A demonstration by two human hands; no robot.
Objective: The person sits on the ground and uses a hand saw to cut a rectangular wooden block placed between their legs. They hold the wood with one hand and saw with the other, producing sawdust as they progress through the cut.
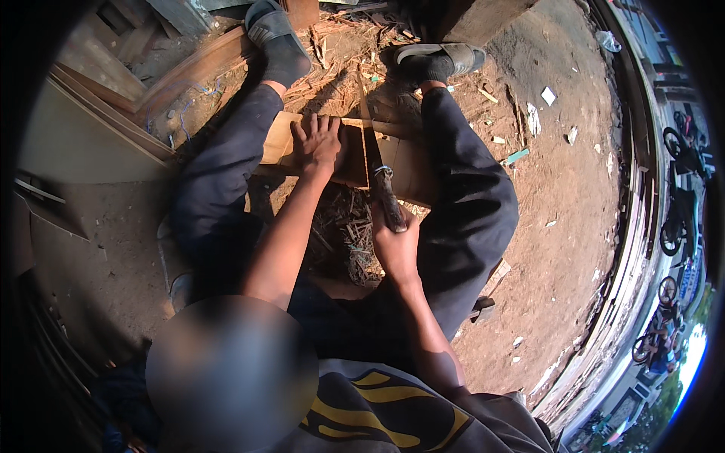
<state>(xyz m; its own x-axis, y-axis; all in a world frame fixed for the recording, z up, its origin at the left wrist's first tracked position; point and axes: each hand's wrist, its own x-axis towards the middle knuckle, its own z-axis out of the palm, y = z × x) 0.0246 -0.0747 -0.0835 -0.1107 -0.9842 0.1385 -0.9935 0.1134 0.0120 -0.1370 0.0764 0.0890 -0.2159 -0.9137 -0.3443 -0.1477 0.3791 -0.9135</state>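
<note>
Person's left hand [320, 145], upper centre, lies wide-spread on wooden board [279, 141]; right hand [396, 245], mid-frame, grips handsaw [386, 187] angled across board.

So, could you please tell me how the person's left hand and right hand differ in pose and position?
The left hand rests on the wooden board with its fingers spread, while the right hand is curled around a long-bladed tool's dark handle. The left hand lies farther from the body; the right hand is nearer to it. Both are bare.
</note>
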